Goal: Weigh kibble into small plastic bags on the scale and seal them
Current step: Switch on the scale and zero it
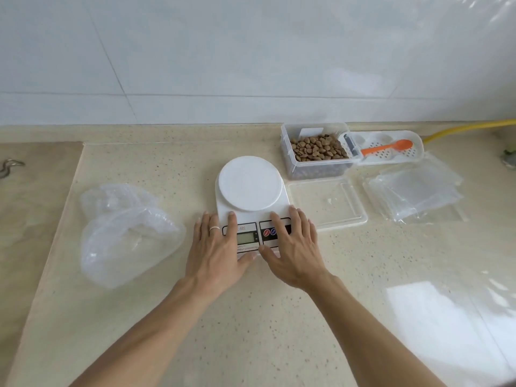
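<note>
White scale (252, 191) sits under your flat, empty hands: left hand (216, 247), right hand (293, 247). Press its buttons carelessly and readings skew; kibble (317, 149) waits behind it.

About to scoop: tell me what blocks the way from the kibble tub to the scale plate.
Nothing visible. The kibble tub stands open just behind and right of the bare scale plate; both hands rest at the scale's front edge.

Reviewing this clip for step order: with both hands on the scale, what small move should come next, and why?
Probably lift the right hand off the scale and reach for a bag from the stack of small bags. The platform is bare, the left hand and right lie flat on the front panel, and the kibble sits untouched in its container.
</note>
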Tool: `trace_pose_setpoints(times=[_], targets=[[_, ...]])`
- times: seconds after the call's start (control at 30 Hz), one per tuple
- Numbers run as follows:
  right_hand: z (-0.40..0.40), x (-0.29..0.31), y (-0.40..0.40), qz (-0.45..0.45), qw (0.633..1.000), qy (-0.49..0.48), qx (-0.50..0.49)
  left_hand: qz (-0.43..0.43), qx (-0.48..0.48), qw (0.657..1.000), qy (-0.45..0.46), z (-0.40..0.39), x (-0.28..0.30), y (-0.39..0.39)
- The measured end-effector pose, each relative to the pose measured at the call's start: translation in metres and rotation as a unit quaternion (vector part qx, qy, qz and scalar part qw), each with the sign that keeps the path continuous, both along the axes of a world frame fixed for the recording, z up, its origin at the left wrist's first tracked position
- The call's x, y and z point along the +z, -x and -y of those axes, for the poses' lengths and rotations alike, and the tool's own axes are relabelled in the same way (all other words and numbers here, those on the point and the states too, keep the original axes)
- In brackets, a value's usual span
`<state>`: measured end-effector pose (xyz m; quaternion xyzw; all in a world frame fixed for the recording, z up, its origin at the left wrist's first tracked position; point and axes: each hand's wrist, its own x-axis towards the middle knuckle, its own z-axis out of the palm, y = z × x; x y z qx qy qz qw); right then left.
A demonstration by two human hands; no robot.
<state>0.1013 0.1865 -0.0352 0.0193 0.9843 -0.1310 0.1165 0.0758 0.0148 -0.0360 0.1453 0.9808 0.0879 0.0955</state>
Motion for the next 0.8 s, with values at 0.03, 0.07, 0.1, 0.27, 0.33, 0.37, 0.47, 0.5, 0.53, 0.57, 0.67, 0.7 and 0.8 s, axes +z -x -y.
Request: trace_pose_setpoints(times=[0.03,0.07,0.1,0.27,0.33,0.37,0.47,0.5,0.53,0.57,0.67,0.7,0.8], targets=[[0.000,-0.002,-0.011,-0.001,1.000,0.003,0.003,0.007,0.007,1.000,-0.005,0.000,-0.001,-0.013],[-0.001,-0.003,-0.022,-0.001,1.000,0.007,0.004,0.012,0.013,1.000,-0.011,0.001,-0.002,-0.025],[0.000,-0.003,-0.032,-0.001,1.000,0.010,0.005,0.013,0.017,1.000,-0.014,0.001,-0.004,-0.036],[0.002,-0.005,-0.083,0.001,1.000,0.001,0.017,-0.014,0.010,1.000,-0.020,0.013,-0.008,-0.084],[0.003,-0.007,-0.101,-0.007,1.000,-0.006,0.024,-0.037,-0.003,0.999,-0.039,0.022,-0.012,-0.097],[0.002,-0.008,-0.108,-0.015,1.000,-0.006,0.026,-0.045,-0.008,0.998,-0.049,0.026,-0.015,-0.102],[-0.003,-0.006,-0.113,-0.037,0.999,0.010,0.016,-0.055,-0.018,0.996,-0.074,0.036,-0.024,-0.106],[-0.005,-0.006,-0.111,-0.042,0.999,0.022,0.004,-0.053,-0.022,0.995,-0.081,0.038,-0.027,-0.106],[-0.007,-0.005,-0.109,-0.048,0.998,0.035,-0.010,-0.050,-0.027,0.995,-0.086,0.039,-0.030,-0.106],[-0.007,-0.005,-0.107,-0.051,0.997,0.046,-0.025,-0.046,-0.031,0.994,-0.089,0.039,-0.033,-0.106],[-0.002,-0.010,-0.102,-0.058,0.995,0.053,-0.055,-0.050,-0.031,0.995,-0.076,0.038,-0.040,-0.108],[0.001,-0.012,-0.101,-0.061,0.995,0.051,-0.062,-0.054,-0.031,0.996,-0.071,0.038,-0.041,-0.109],[0.009,-0.015,-0.097,-0.068,0.990,0.072,-0.104,-0.058,-0.029,0.996,-0.058,0.037,-0.039,-0.109]])
